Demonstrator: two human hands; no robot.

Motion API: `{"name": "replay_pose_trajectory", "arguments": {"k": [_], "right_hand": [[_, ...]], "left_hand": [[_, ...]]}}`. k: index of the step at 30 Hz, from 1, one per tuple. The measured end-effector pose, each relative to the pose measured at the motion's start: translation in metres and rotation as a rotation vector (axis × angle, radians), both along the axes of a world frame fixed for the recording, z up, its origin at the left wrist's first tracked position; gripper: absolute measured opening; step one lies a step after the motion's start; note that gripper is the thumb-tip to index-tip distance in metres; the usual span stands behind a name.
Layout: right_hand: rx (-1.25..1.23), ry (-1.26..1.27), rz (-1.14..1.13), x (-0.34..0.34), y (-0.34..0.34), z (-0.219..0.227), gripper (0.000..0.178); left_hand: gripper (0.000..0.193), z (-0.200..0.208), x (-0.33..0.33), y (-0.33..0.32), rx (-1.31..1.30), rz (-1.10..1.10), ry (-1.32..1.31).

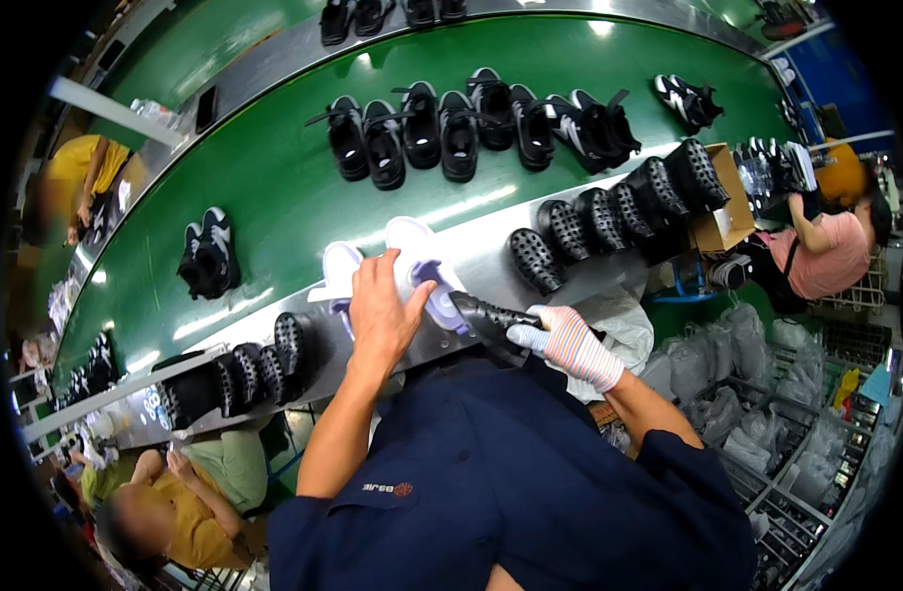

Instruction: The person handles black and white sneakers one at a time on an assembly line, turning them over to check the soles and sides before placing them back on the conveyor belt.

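Two white shoes with lavender linings, the left one and the right one, lie side by side at the bench edge before me. My left hand, bare, is laid over them, fingers stretched out and thumb spread toward the right shoe's lavender collar. Part of the left shoe is hidden beneath it. In a striped knit glove, my right hand grips the end of a black shoe-shaped form, whose tip points at the right shoe's collar.
More black forms with pitted surfaces stand along the metal ledge, right and left. Several black-and-grey shoes sit on the green belt. A cardboard box and a wire cage of bagged items are rightward. People sit nearby.
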State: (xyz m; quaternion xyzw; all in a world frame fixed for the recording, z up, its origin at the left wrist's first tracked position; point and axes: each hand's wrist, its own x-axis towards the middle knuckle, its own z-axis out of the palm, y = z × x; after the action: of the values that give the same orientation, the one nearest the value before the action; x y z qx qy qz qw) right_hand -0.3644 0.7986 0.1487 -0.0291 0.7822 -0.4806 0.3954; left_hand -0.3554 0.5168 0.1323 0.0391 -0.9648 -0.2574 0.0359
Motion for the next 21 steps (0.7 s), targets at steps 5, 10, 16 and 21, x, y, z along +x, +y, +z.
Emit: {"name": "replay_pose_trajectory", "arguments": {"k": [5,10,16,21], "right_hand": [[0.03,-0.235,0.024,-0.021,-0.026,-0.005,0.05],[0.433,0.463,0.296,-0.027,-0.077,-0.047,0.048],[0.506,0.675,0.295,-0.013,-0.124,-0.1,0.031],[0.53,0.621,0.03,-0.004,-0.101,-0.116,0.051]], "left_hand": [[0.033,-0.072,-0.013,-0.021,0.169,-0.061,-0.103],[0.026,-0.08,-0.038,-0.022,0.309,-0.29,-0.293],[0.026,-0.091,-0.06,-0.032,0.563,-0.2,-0.488],[0.105,-0.098,-0.01,-0.015,0.44,0.011,-0.31]]}}
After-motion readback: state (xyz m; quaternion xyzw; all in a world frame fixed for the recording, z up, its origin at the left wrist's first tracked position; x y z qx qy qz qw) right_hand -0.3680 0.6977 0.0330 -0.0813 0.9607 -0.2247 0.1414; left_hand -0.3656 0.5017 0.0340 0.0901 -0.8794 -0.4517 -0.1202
